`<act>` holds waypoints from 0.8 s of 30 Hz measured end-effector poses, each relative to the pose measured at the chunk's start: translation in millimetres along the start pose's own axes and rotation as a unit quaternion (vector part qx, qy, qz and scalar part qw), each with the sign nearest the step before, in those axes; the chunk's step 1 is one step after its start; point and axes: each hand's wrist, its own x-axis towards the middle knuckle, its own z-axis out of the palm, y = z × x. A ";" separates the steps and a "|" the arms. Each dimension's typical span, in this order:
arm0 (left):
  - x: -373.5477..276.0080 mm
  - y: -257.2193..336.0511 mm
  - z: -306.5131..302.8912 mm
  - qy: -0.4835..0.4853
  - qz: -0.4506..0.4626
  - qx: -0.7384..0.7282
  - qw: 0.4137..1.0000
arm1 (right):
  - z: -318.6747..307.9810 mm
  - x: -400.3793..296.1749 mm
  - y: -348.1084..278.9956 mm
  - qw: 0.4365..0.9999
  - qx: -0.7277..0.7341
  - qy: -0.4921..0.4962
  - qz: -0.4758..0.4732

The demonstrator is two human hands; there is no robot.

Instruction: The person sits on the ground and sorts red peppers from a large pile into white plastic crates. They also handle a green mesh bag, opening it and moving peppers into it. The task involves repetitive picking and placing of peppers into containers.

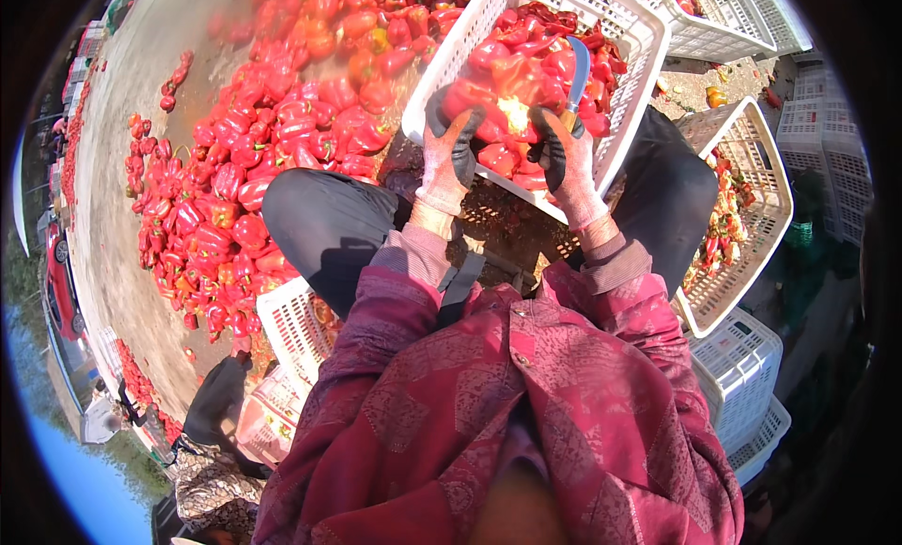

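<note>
My gloved left hand (452, 147) grips a red bell pepper (476, 108) over the near part of a white plastic crate (638, 97). Opposite it, my gloved right hand (566, 150) is closed around the wooden handle of a knife with a curved blade (580, 69), which points away from me. Between the hands shows a pale, seedy pepper core (515, 115); whether it is still attached to the pepper I cannot tell. Red pepper pieces (550, 23) fill much of the crate beneath. The right thumb and fingertips are partly hidden.
A large heap of red peppers (232, 185) lies on the ground at left. At right, a tilted crate (768, 256) holds cores and scraps, with stacked crates (740, 376) below it. Another crate (289, 319) stands by my left knee. Another person's leg (215, 397) shows at lower left.
</note>
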 end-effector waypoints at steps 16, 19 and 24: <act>8.3 -33.0 -15.5 0.058 -0.202 -0.182 0.961 | -28.1 19.2 -11.4 0.994 -0.107 0.012 0.032; 8.9 -22.3 -0.5 0.102 -0.144 -0.074 0.982 | -48.4 26.2 -6.3 0.921 -0.351 0.107 -0.131; 1.4 -2.7 9.7 0.012 -0.118 0.097 0.988 | -18.7 5.8 -26.8 0.907 -0.305 -0.175 -0.231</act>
